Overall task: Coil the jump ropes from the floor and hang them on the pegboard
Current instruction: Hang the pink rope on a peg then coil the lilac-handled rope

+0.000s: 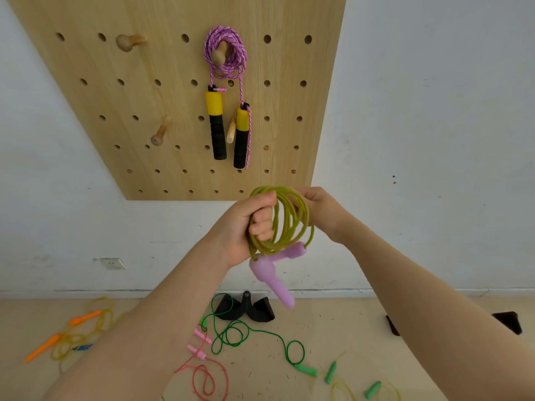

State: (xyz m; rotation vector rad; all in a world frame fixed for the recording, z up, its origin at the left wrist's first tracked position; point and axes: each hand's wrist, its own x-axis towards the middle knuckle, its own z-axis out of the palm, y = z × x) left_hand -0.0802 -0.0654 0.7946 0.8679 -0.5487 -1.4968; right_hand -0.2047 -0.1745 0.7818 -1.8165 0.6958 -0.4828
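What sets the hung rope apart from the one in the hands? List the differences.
The purple braided rope hangs on a peg; the olive-green rope is gripped by the left hand and the right hand. The first has yellow-and-black handles, the second lilac ones. Both are coiled.

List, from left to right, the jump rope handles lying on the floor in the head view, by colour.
orange handles → pink handles → green handle on the dark green cord → green handles on the pale yellow cord
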